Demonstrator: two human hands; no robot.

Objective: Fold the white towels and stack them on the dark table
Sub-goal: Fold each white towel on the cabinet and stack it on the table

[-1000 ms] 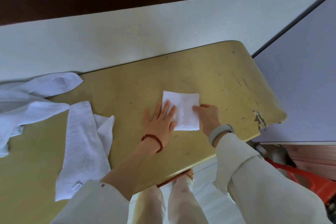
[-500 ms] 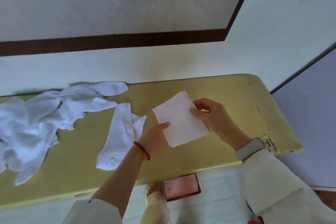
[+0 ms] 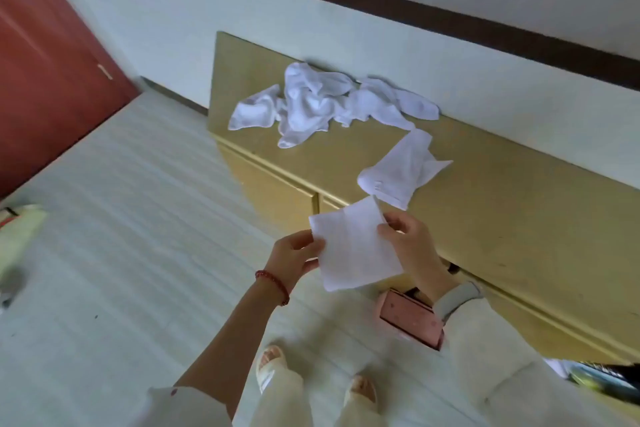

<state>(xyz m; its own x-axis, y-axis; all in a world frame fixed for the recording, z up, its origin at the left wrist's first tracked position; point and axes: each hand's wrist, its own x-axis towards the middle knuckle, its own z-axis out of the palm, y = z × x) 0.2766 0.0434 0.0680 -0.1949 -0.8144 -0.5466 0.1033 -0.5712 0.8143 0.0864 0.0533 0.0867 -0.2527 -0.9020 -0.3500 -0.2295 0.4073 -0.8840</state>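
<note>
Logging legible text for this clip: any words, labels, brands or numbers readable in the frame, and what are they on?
None can be read.
Small tag on the loose towel on the yellow cabinet: blurred, unreadable.
Pink box on the floor: dots only, no lettering visible.
Folded towel, held by left hand and right hand: blank.

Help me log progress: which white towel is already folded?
The folded towel, a flat square held between both hands; the loose towel and crumpled pile aren't.

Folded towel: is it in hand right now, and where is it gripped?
Yes. The folded white towel is held in the air by both hands: left hand pinches its left edge, right hand its right edge.
</note>
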